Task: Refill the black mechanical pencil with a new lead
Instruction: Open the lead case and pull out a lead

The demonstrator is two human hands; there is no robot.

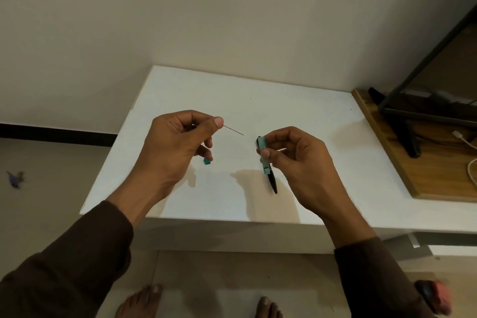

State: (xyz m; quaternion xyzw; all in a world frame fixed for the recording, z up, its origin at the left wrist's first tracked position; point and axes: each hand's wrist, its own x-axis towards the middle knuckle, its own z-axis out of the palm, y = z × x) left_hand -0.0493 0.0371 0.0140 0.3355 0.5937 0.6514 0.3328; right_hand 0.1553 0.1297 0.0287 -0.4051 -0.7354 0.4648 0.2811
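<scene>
My left hand (178, 144) pinches a thin dark lead (233, 130) between thumb and forefinger, its free end pointing right. A small teal cap (206, 161) is tucked under the lower fingers of that hand. My right hand (296, 160) grips the black mechanical pencil (272, 181), which has a teal upper part (262, 143); its open top end faces left toward the lead, and its black tip points down at the white table (258, 85). A small gap separates lead and pencil.
The white table stands against a plain wall. At the right, a wooden desk (387, 152) carries a black stand (402, 121) and a white cable (464, 142). Below are the floor and bare feet (144, 302). A small purple object (15, 178) lies on the floor at left.
</scene>
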